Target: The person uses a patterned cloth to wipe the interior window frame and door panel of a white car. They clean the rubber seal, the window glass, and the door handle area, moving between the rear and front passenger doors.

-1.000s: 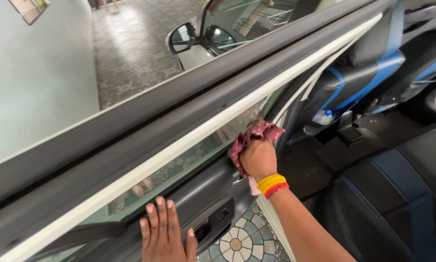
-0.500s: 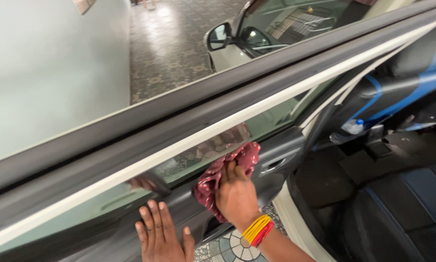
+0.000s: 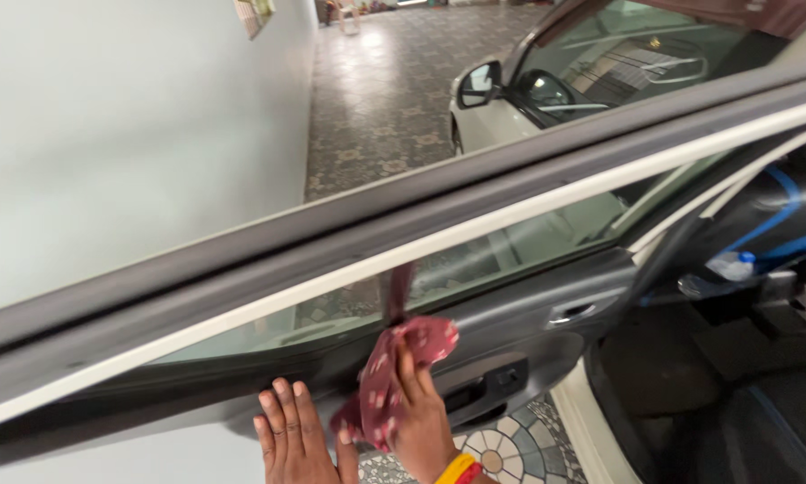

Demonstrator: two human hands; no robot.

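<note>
Red spotted cloth (image 3: 394,376), soft and floppy, is bunched in the right hand (image 3: 418,421), fingers closed round it, pressed on the grey car door (image 3: 511,332) under the window. Left hand (image 3: 291,439) lies flat beside it, fingers open.

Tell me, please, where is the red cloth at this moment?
In the head view, the red cloth is low in the centre, held by the right hand against the grey door panel, just below the window glass and right of the left hand.

Both hands are bare; the right hand (image 3: 418,421) wears yellow and red wrist bands (image 3: 458,471).
</note>
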